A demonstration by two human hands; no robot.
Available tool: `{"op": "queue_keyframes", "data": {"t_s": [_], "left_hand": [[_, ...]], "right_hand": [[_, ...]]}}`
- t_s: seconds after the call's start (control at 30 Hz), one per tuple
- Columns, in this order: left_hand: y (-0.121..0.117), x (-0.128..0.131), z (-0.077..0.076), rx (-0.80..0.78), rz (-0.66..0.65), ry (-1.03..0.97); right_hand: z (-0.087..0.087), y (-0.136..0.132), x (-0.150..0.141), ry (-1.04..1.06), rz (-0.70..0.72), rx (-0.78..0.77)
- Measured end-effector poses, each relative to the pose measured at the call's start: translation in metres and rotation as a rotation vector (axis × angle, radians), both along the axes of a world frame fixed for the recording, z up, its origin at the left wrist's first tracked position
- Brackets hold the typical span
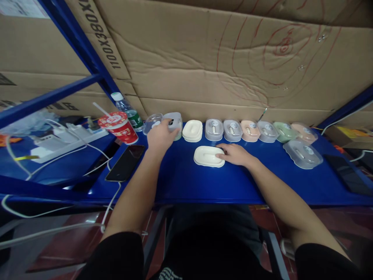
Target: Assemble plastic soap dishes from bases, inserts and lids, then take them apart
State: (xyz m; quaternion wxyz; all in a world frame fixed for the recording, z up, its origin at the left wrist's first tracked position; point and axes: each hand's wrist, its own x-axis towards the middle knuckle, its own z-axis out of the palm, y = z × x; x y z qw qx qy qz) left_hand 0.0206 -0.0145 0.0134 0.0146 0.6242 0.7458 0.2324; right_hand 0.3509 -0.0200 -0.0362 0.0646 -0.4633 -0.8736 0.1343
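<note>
My left hand (161,137) is at the back left, its fingers and thumb closed around a stack of pale grey and translucent plastic lids or boxes (175,116). A clear lid (152,123) lies just left of it. My right hand (236,154) grips the right end of a cream oval plastic tray (207,156) with a recessed middle, low over the blue table (186,182). Between the hands and further back sits a stack of cream trays (192,131). The undersides of the held things are hidden.
Several small lidded boxes (232,130) in grey, peach and green line the back right, with a clear lidded one (303,154) in front. At left stand a red cup (119,127), a water bottle (129,112), a phone (125,163) and a power strip (67,144). A dark tablet (348,174) lies right.
</note>
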Motion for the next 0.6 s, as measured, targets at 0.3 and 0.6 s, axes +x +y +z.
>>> {"op": "queue_keyframes", "data": {"t_s": [0.3,0.6], "left_hand": [[0.005,-0.014,-0.002,-0.056,0.077,0.053],[-0.003,-0.005,0.002,0.218,0.047,-0.073]], "right_hand": [[0.002,-0.002,-0.001,0.016,0.008,-0.007],[0.002,-0.001,-0.001,0.036,0.012,0.003]]}}
